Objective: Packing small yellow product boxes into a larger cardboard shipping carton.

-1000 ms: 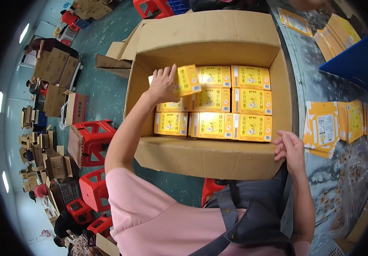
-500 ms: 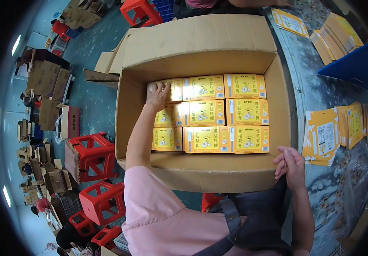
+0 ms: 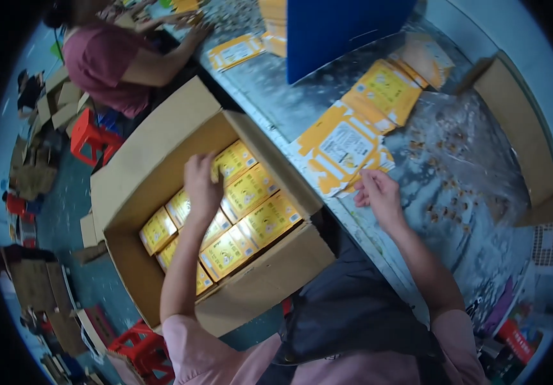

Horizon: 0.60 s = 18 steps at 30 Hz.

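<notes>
Inside a large brown carton [image 3: 257, 273] lie rows of small yellow printed boxes [image 3: 231, 251], packed flat side by side. Over the far rows hovers my left hand [image 3: 203, 183], its fingers loosely bent and slightly blurred, with nothing seen in them. Whether its fingertips touch a box I cannot tell. On the table to the right, a stack of flat yellow carton blanks [image 3: 344, 146] lies fanned out. My right hand [image 3: 380, 197] is at the near corner of this stack, fingers half curled and somewhat apart, nothing plainly gripped.
Along the carton's right runs the blue-grey table [image 3: 328, 221]. A blue panel [image 3: 347, 38] stands on it, and clear plastic film [image 3: 469, 138] lies among small scattered pieces. A co-worker in a dark pink top [image 3: 106, 61] works at far left, near a red stool [image 3: 93, 138].
My view has turned right toward the table. My left hand has lifted off the corner box and moved across the rows. My right hand has come from the carton's edge to the blanks.
</notes>
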### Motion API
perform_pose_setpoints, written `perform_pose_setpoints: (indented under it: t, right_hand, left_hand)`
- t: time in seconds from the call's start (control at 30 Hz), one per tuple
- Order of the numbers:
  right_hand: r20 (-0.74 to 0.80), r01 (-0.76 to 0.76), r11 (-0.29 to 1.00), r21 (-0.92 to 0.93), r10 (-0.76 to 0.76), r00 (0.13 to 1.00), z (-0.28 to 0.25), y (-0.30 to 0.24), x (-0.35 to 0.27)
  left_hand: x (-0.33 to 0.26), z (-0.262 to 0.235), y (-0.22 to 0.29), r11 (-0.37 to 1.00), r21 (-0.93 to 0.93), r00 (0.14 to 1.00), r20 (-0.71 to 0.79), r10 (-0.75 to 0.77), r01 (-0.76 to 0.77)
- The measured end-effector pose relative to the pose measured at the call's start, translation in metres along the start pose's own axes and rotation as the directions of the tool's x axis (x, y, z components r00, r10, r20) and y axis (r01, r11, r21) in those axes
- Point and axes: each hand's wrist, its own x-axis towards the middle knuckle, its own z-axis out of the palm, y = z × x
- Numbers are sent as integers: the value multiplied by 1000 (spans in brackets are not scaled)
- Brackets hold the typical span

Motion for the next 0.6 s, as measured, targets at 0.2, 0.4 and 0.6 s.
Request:
perform_pose_setpoints:
  t: [0.2,0.4,0.6]
  right_hand:
    - [22,-150,966,212,149,989,-16,8,25]
    - [69,-190,898,398,177,982,-21,14,36]
    - [-23,-74,908,413,92,996,-22,22,30]
  left_hand:
    - [77,113,134,962,-272,970,229,76,-11]
    - [84,141,161,942,-260,951,279,-136,211]
    - [82,81,198,699,-515,866,345,-362,497]
